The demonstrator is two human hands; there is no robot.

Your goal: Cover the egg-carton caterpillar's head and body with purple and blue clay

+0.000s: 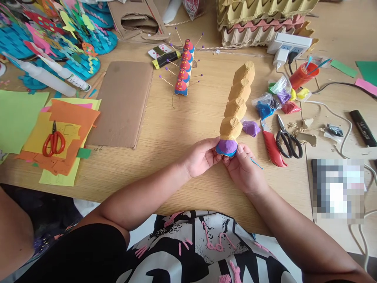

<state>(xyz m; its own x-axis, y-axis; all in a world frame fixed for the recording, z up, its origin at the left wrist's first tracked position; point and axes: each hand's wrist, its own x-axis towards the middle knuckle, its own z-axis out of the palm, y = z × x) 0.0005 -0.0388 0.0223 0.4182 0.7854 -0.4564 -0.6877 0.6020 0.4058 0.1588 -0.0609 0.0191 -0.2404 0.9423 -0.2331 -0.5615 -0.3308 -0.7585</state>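
A long yellow egg-carton strip (235,98) with several bumps points away from me over the table. Purple clay (227,146) covers its near bump, with a blue clay band along the lower edge. My left hand (205,158) grips the near end from the left, thumb at the purple clay. From the right, my right hand (246,167) holds the same end; a thin blue stick (257,163) pokes out beside it. Beyond, to the left, stands a finished red and blue caterpillar (184,70) with purple-tipped sticks. A purple clay bag (251,128) lies right of the strip.
Black scissors (288,143), a red cutter (272,145), clay bags (266,108) and a red cup (303,76) are on the right. Cardboard (120,102), coloured paper (70,114) and red scissors (53,142) lie left. Egg trays (262,23) stand behind. Another person's arm (14,232) shows lower left.
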